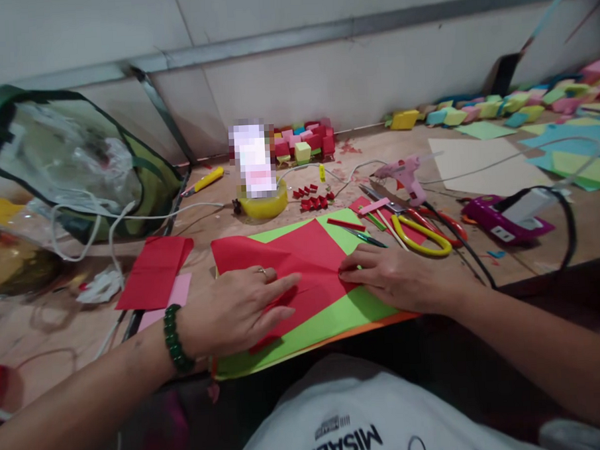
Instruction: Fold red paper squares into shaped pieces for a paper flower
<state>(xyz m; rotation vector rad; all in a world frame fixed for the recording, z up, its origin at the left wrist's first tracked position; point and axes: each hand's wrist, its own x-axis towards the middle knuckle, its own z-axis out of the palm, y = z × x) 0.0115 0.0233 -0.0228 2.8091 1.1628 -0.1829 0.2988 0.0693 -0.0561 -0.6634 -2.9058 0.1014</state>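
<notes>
A red paper sheet [301,258] with a fold in it lies on a green sheet [343,312] at the table's near edge. My left hand [238,307] rests flat on the red paper's left part, fingers stretched out, a ring on one finger and a green bead bracelet on the wrist. My right hand [396,274] presses its fingertips on the red paper's right edge, fingers together and lying flat. Neither hand lifts the paper.
Yellow-handled scissors [422,236], red-handled scissors [439,222], a pink glue gun [404,174], a purple device [503,219], a yellow tape roll [264,203], folded red pieces [313,198], a red sheet [155,271], coloured paper cubes [304,142], and a clear bag [73,162] surround the work area.
</notes>
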